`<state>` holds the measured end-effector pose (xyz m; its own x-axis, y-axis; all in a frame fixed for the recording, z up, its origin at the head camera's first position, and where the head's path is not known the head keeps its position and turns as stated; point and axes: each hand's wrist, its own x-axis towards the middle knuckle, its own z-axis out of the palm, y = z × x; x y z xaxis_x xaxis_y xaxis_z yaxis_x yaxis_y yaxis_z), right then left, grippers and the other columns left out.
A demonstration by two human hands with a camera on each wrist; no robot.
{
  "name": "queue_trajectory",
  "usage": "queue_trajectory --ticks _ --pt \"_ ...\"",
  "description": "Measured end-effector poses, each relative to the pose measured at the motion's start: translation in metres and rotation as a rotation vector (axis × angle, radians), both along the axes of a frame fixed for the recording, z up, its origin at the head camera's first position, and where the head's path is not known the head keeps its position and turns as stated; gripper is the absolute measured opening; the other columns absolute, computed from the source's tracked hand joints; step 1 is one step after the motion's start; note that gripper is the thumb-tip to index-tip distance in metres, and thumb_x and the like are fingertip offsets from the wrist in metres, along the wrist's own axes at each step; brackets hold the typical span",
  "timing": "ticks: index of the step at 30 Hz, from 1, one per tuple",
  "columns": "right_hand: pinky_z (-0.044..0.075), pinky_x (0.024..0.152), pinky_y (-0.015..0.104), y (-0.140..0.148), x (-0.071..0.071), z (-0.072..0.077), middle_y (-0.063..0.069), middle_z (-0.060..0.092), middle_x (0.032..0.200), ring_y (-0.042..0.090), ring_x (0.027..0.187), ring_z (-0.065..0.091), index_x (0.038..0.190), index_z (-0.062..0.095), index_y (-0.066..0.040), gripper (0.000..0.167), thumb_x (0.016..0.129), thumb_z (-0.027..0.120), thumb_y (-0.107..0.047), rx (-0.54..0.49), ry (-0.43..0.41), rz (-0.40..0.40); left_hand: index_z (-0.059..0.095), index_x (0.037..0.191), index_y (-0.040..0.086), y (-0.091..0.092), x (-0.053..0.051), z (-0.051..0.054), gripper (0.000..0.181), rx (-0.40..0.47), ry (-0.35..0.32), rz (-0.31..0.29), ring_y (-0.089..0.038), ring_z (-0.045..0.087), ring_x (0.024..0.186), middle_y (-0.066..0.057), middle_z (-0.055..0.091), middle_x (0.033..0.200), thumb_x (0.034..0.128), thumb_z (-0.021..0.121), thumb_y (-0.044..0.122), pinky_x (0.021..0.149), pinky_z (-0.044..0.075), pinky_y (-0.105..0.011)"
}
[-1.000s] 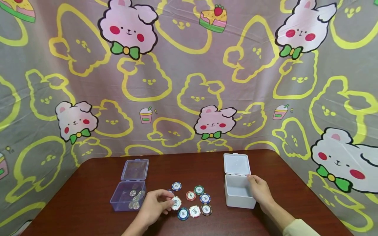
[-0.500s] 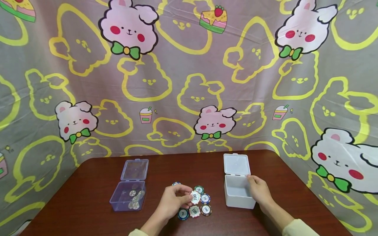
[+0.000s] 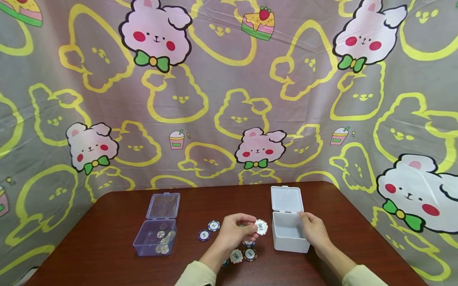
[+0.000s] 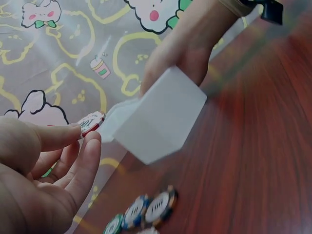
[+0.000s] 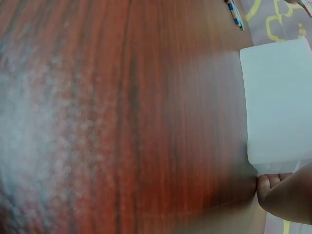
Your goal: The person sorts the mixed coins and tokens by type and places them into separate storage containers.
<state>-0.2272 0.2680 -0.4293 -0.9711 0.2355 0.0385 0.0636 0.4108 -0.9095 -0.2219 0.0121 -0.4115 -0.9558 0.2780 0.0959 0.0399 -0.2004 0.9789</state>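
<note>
My left hand (image 3: 234, 232) pinches a white poker chip (image 3: 261, 227) marked 100 between thumb and fingers. The chip is raised above the table, just left of the open white plastic box (image 3: 290, 243). From the left wrist view, the red-edged chip (image 4: 91, 123) stands out at the fingertips, near the box. My right hand (image 3: 315, 230) grips the right wall of that box at its rim. Loose poker chips lie under and around my left hand, among them a white one (image 3: 235, 256) and a dark-edged one (image 3: 250, 254); the hand covers part of the group.
At the left stands a purple see-through box (image 3: 154, 238), lid raised, with several silver coins (image 3: 163, 241) inside. Two blue-edged chips, one at the back (image 3: 214, 226) and a darker chip (image 3: 204, 235), lie left of my left hand. A patterned curtain hangs behind the table (image 3: 107, 238).
My left hand has carried the white chip rightward and slightly up, from the chips' left side to beside the white box. My right hand stays on the box.
</note>
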Motion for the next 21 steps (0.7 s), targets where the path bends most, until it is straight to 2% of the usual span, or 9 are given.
queue_trajectory --ticks 4,11,21 --pt "0.032 0.106 0.060 0.000 0.001 0.000 0.035 0.047 0.139 0.044 0.128 0.042 0.131 0.053 0.014 0.049 0.108 0.039 -0.027 0.000 -0.003 0.005 0.066 0.107 -0.016 0.016 -0.003 0.004 0.022 0.020 -0.008 -0.017 -0.016 0.067 0.062 -0.011 0.068 0.080 0.0859 0.068 -0.013 0.061 0.059 -0.031" --pt "0.036 0.101 0.056 -0.001 0.000 0.000 0.033 0.051 0.135 0.041 0.123 0.046 0.129 0.056 0.014 0.048 0.109 0.040 -0.026 0.007 0.008 -0.009 0.067 0.105 -0.015 0.042 -0.004 0.011 0.020 0.051 -0.046 -0.028 -0.018 0.068 0.063 -0.014 0.069 0.081 0.0846 0.068 -0.015 0.062 0.060 -0.032" --pt "0.035 0.102 0.060 -0.001 0.000 0.000 0.032 0.052 0.134 0.041 0.121 0.047 0.129 0.056 0.012 0.047 0.109 0.039 -0.027 0.009 -0.003 -0.004 0.069 0.102 -0.014 0.062 -0.006 0.011 0.019 0.070 -0.080 -0.025 -0.020 0.069 0.063 -0.019 0.071 0.083 0.0835 0.068 -0.018 0.062 0.060 -0.034"
